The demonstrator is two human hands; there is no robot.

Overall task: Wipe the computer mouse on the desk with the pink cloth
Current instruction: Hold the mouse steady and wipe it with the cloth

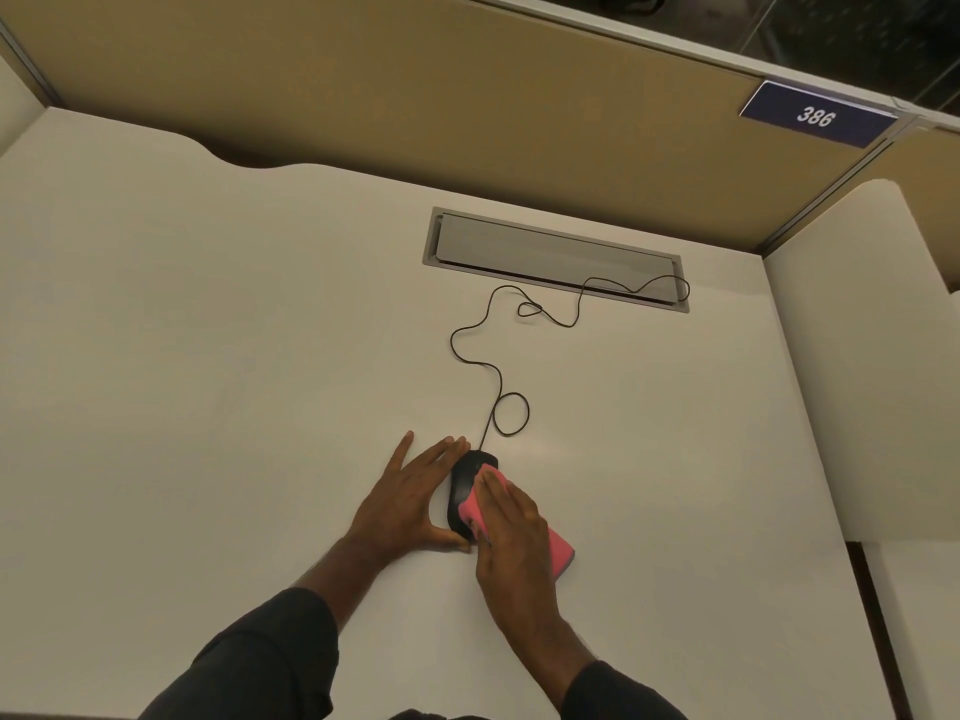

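Observation:
A black wired computer mouse [463, 483] lies on the white desk [208, 356], near the middle front. My left hand [410, 498] rests flat beside its left side, fingers straight along the mouse and thumb against its rear end. My right hand [511, 522] lies flat on the folded pink cloth [558, 550], pressing it onto the right and top of the mouse. Most of the cloth is hidden under that hand. Pink shows at the mouse's back and to the right of my wrist.
The mouse's thin black cable [491, 379] loops over the desk to a grey cable hatch [550, 254] set in the desktop. Tan partition walls [415, 96] close off the back, with a blue "386" plate [815, 115]. A white side panel [857, 356] stands at the right.

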